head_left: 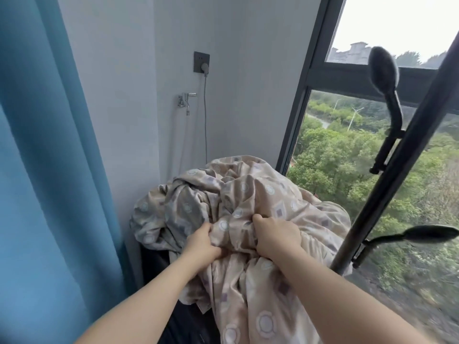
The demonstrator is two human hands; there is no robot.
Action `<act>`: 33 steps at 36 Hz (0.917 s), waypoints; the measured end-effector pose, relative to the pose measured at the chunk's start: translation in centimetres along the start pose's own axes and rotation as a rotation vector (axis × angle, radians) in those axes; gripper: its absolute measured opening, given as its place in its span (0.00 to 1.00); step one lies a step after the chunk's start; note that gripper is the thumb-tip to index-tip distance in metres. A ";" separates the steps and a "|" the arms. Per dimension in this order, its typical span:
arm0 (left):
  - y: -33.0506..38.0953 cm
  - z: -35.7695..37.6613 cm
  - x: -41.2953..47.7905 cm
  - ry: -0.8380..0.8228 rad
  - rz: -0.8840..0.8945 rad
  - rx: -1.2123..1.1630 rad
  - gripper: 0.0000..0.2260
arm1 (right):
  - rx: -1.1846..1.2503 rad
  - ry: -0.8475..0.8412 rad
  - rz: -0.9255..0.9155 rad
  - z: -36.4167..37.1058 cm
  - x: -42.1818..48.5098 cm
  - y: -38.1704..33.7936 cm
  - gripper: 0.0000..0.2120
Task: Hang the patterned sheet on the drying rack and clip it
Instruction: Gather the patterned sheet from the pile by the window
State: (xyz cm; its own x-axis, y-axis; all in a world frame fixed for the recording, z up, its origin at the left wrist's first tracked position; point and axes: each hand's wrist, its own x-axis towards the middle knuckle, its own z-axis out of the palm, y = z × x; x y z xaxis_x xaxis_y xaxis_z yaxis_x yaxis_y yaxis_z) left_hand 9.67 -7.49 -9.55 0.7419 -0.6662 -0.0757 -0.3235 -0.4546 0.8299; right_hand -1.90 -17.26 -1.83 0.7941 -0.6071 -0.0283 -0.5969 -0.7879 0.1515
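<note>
A beige patterned sheet [258, 194] with circles and squares lies bunched in a heap in the corner, over something dark underneath. My left hand [201, 242] grips a fold of the sheet near the heap's front. Just to its right, my right hand [275, 235] clutches another fold of the same sheet. A black pole of the drying rack [407, 150] runs diagonally at the right, with two black paddle-shaped arms [383, 70] sticking out of it. No clip is in view.
A blue curtain [49, 170] hangs at the left. On the white wall are a socket with a plug and cable [202, 63] and a tap [185, 99]. A large dark-framed window [308, 95] fills the right, with trees outside.
</note>
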 end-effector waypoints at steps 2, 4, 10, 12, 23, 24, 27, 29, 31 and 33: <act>-0.1 -0.5 -0.6 0.080 0.008 -0.047 0.22 | 0.036 0.069 -0.022 0.0 -0.2 0.3 0.16; -0.2 -1.4 -1.3 0.155 -0.014 -0.202 0.24 | 0.086 0.174 -0.037 -0.2 -0.5 0.7 0.17; 1.6 -6.2 -4.1 0.377 0.034 -0.609 0.12 | 0.265 0.486 0.016 -0.9 -1.7 1.4 0.19; 2.8 -8.1 -4.9 0.439 0.071 -0.649 0.12 | 0.355 0.569 0.041 -1.5 -2.1 1.1 0.20; 9.7 -17.4 -11.1 0.636 0.390 -0.709 0.13 | 0.649 1.045 -0.030 -9.7 -5.0 -2.0 0.10; 10.3 -17.9 -11.8 0.654 0.421 -0.715 0.13 | 0.661 1.094 -0.048 -10.6 -5.5 -2.2 0.10; 11.0 -19.3 -13.4 0.701 0.479 -0.694 0.13 | 0.651 1.190 -0.107 -13.1 -6.4 -2.8 0.10; 10.9 -19.9 -14.1 0.712 0.493 -0.653 0.12 | 0.611 1.259 -0.170 -14.9 -6.7 -3.0 0.11; 10.5 -20.1 -14.8 0.637 0.465 -0.571 0.25 | 0.544 1.364 -0.239 -16.2 -7.0 -3.3 0.10; 9.9 -20.0 -15.1 0.499 0.440 -0.508 0.33 | 0.480 1.459 -0.308 -17.0 -7.1 -3.7 0.09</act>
State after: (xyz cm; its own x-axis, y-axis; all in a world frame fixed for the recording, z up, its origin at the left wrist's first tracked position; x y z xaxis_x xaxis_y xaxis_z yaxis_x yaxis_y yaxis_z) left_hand 7.02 9.91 10.89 0.8212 -0.3260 0.4683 -0.4295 0.1870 0.8835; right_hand -3.35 -8.29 14.57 0.1391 -0.0260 0.9899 -0.1507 -0.9886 -0.0048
